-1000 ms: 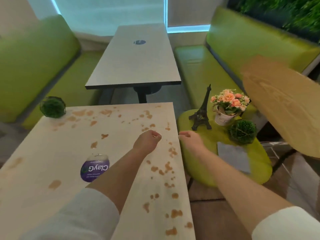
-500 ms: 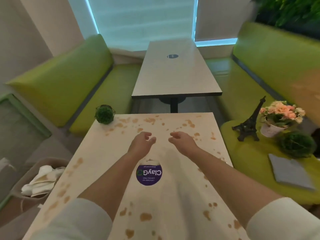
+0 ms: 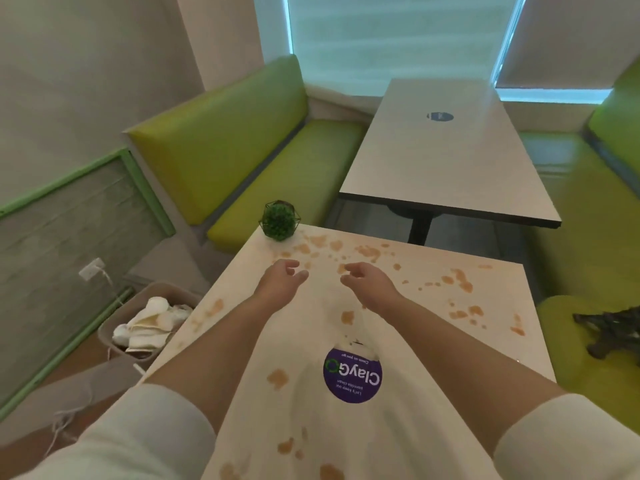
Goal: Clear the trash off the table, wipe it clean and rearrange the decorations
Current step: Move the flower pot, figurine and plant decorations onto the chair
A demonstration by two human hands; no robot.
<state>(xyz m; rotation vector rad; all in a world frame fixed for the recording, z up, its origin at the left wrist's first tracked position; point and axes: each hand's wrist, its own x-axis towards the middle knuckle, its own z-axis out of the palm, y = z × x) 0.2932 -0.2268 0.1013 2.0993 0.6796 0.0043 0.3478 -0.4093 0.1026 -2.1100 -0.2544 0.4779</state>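
Brown stains [image 3: 369, 252] spatter the pale tabletop [image 3: 433, 306] that fills the lower centre of the frame. Both forearms reach forward above it. Left hand [image 3: 282, 280], centre frame: fingers loosely curled, holding nothing. Right hand [image 3: 369, 280], just beside it: likewise relaxed and empty. A purple round sticker [image 3: 352, 375] lies on the tabletop in the lower centre, between the forearms. A green ball plant [image 3: 279, 220] in a wire frame stands at the far left corner of the tabletop. At lower left, on the floor beside the tabletop, a bin [image 3: 145, 299] holds crumpled stained tissues [image 3: 150, 327]. At the right edge, a dark tower model [image 3: 609, 329] rests on a green stool [image 3: 588, 368]. A second table [image 3: 446, 161] stands at upper right between green benches [image 3: 242, 143].
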